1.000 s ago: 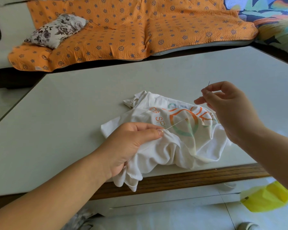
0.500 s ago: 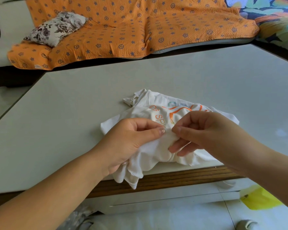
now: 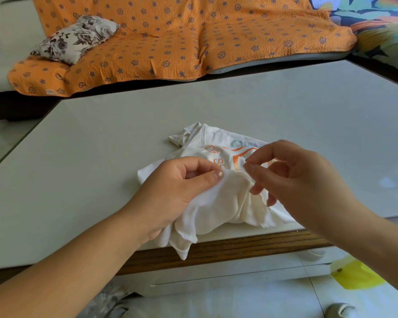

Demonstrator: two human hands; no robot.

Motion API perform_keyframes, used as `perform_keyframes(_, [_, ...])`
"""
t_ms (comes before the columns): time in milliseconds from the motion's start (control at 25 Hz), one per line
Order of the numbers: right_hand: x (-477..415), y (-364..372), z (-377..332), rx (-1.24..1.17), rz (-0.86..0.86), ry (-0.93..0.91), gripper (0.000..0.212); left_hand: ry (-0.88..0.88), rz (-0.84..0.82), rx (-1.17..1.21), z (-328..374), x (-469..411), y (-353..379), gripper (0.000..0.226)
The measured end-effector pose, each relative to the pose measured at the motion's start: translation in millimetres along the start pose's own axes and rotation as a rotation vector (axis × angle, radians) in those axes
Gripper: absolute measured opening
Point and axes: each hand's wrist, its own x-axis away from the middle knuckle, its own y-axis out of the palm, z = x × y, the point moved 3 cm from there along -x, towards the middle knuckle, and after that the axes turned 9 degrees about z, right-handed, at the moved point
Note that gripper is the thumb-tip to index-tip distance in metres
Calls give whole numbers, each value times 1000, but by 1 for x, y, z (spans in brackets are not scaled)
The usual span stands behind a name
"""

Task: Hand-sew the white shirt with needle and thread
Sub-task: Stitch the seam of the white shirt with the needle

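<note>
A crumpled white shirt [image 3: 218,203] with orange and green print lies near the front edge of the pale table [image 3: 101,157]. My left hand [image 3: 177,189] pinches a fold of the shirt between thumb and fingers and holds it raised. My right hand [image 3: 292,177] is just right of that fold, thumb and forefinger pinched together at the fabric's edge. The needle and thread are too small to make out; I cannot tell if they sit between those fingertips.
An orange patterned cover [image 3: 170,37] drapes the sofa behind the table, with a floral cushion [image 3: 76,39] on its left. A yellow object [image 3: 356,275] lies on the floor at lower right. The table's wooden front edge [image 3: 239,249] runs under the shirt.
One second ago my right hand was raised to the right with the needle, the thread drawn taut. It has come back down to the fold by my left thumb. My left hand stays put.
</note>
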Motion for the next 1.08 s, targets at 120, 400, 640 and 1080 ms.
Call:
perform_keyframes(120, [5, 1, -5, 20, -42, -55, 13, 6, -4, 11, 0, 0, 0, 20])
perform_keyframes(400, [5, 7, 1, 38, -170, 34, 15, 14, -13, -3, 0, 0, 0, 21])
perform_keyframes(640, [4, 8, 2, 43, -181, 13, 17, 26, -9, 6, 0, -1, 0, 21])
perform_keyframes(1080, [1, 16, 5, 70, -141, 1, 16, 310, 88, -295, 8, 11, 10, 8])
